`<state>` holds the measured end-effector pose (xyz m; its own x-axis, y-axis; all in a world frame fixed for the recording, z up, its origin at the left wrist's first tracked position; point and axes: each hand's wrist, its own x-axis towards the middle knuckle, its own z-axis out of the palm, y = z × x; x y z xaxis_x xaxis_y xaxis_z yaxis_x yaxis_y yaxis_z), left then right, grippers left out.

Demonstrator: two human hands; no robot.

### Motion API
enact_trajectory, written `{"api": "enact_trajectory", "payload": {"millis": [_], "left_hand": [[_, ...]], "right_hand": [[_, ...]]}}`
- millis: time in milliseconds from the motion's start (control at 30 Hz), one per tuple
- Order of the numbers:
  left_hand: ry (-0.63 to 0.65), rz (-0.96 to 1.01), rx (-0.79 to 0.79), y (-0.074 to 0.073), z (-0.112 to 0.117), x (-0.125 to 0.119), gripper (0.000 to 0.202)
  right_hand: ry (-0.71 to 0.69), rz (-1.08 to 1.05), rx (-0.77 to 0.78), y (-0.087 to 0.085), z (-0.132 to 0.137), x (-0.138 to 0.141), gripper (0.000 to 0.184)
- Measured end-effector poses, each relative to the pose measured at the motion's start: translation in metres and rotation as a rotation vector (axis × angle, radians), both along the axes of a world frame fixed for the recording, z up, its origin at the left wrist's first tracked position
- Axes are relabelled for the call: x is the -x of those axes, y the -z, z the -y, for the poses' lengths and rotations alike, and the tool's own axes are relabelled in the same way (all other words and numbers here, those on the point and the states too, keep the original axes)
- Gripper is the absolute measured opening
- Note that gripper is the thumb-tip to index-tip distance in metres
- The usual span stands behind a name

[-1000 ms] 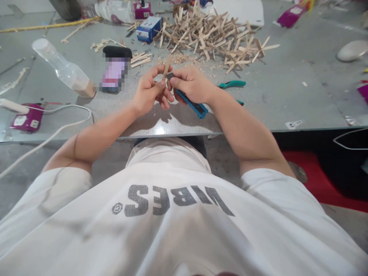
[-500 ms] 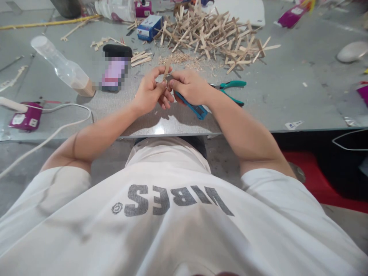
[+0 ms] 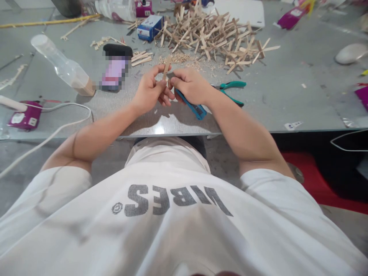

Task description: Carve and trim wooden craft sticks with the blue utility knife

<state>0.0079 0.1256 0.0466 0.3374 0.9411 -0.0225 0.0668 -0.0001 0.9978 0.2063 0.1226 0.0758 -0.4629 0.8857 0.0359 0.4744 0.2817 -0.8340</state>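
A thin wooden stick (image 3: 166, 67) stands up between the fingers of my left hand (image 3: 152, 87), its top end pointing away from me. My right hand (image 3: 191, 86) is wrapped round a blue utility knife (image 3: 194, 106), whose handle sticks out below the palm toward me. The knife's grey blade end (image 3: 171, 75) shows by the right thumb, just right of the stick. Whether the blade touches the wood I cannot tell. Pliers with green handles (image 3: 232, 85) lie on the table beside my right wrist.
A heap of crossed wooden sticks (image 3: 207, 36) lies beyond my hands, with wood shavings (image 3: 181, 58) before it. Left are a phone (image 3: 115, 73), a clear bottle with brown liquid (image 3: 64, 67) and a white cable (image 3: 57, 130). A blue box (image 3: 150, 28) stands near the heap.
The blade end has drawn slightly away from the stick to the right, so more of the stick shows. Both hands otherwise stay in nearly the same place.
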Motion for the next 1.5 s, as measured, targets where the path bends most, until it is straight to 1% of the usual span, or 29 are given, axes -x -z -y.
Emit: {"api": "enact_trajectory", "payload": {"millis": [100,133,233,300,367,433,500,567,800,933,1033,1133,1233,1367,1500], "left_hand": [[-0.014,-0.025,-0.027,0.004,-0.003,0.000,0.040],[-0.021,-0.032,-0.041,0.006,-0.005,0.001,0.035],[-0.064,-0.046,-0.093,0.014,-0.013,0.001,0.013],[-0.092,-0.049,-0.099,0.018,-0.017,0.002,0.006],[-0.118,-0.050,-0.092,0.021,-0.021,0.003,0.008],[-0.136,-0.063,-0.113,0.023,-0.022,0.005,0.012],[-0.134,-0.080,-0.155,0.023,-0.022,0.007,0.016],[-0.117,-0.094,-0.188,0.021,-0.020,0.007,0.018],[-0.157,-0.119,-0.226,0.014,-0.014,0.005,0.016],[-0.128,-0.067,-0.188,0.017,-0.016,0.006,0.016],[-0.104,-0.043,-0.162,0.019,-0.018,0.007,0.019],[-0.106,-0.061,-0.175,0.019,-0.019,0.007,0.015],[-0.105,-0.066,-0.175,0.020,-0.021,0.006,0.013],[-0.097,-0.004,-0.141,0.022,-0.023,0.004,0.011],[-0.080,0.026,-0.125,0.023,-0.023,0.002,0.012]], "right_hand": [[0.027,0.031,0.023,-0.002,0.000,0.001,0.038],[0.028,0.032,0.027,-0.002,0.000,0.001,0.038],[0.038,0.017,0.029,-0.001,-0.002,0.000,0.032],[0.053,0.010,0.032,0.001,-0.003,-0.001,0.028],[0.074,0.018,0.018,0.002,-0.004,-0.002,0.027],[0.083,0.053,-0.029,0.004,-0.005,-0.001,0.027],[0.096,0.097,-0.081,0.004,-0.004,0.000,0.029],[0.102,0.127,-0.096,0.004,-0.004,0.001,0.031],[0.077,0.138,-0.021,0.004,-0.008,-0.001,0.032],[0.077,0.076,-0.005,0.007,-0.011,-0.003,0.034],[0.073,0.035,0.028,0.006,-0.011,-0.003,0.035],[0.089,0.050,0.066,0.004,-0.012,-0.004,0.033],[0.094,0.082,0.091,0.005,-0.016,-0.008,0.033],[0.091,0.024,0.066,0.009,-0.017,-0.009,0.034],[0.085,0.018,0.055,0.004,-0.012,-0.006,0.029]]}}
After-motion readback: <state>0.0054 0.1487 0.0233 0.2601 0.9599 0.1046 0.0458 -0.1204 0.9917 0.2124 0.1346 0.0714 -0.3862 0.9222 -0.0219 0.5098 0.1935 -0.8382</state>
